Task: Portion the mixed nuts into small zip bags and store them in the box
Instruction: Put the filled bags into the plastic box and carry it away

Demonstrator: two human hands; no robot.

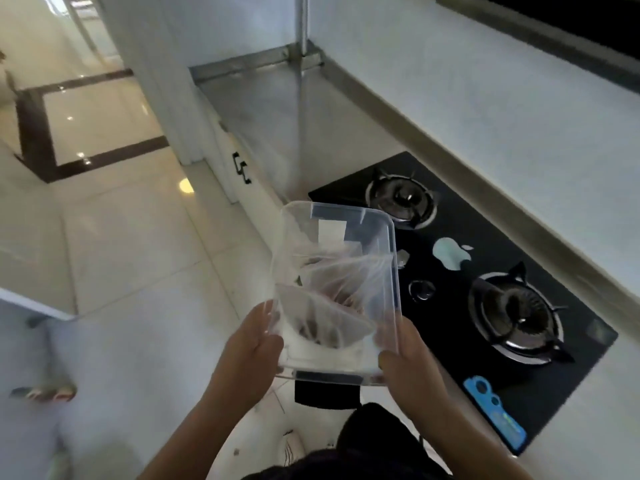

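Holding a clear plastic box (pixel 349 216) in mid-air, both hands gripped its near end, head view only. Box was rectangular, thin-walled, transparent, rounded corners, a lip round the rim, tilted with its open top toward the camera. Inside lay several small zip bags (pixel 332 289), glossy and crinkled, see-through film with dark brownish nuts showing at the bottom; count was unclear through motion blur. Left hand (pixel 254 344) clasped the near left corner, thumb against the side wall, fingers curled under the base. Right hand (pixel 403 358) clasped the near right corner, thumb on the rim, fingers wrapped below. Both forearms came up from the lower frame, bare, angled inward. Box hung over the counter edge, just left of a black glass gas hob (pixel 460 271) with two round metal burners, one far and one near. Two knobs sat between the burners, plus a pale apple-shaped sticker (pixel 450 254). A blue flat label (pixel 491 410) lay on the hob's near edge. Steel countertop (pixel 277 109) ran beyond the hob, brushed finish. Glossy pale floor tiles (pixel 121 220) with a dark border strip lay to the left. White cabinet doors with black handles (pixel 241 168) sat below the counter.
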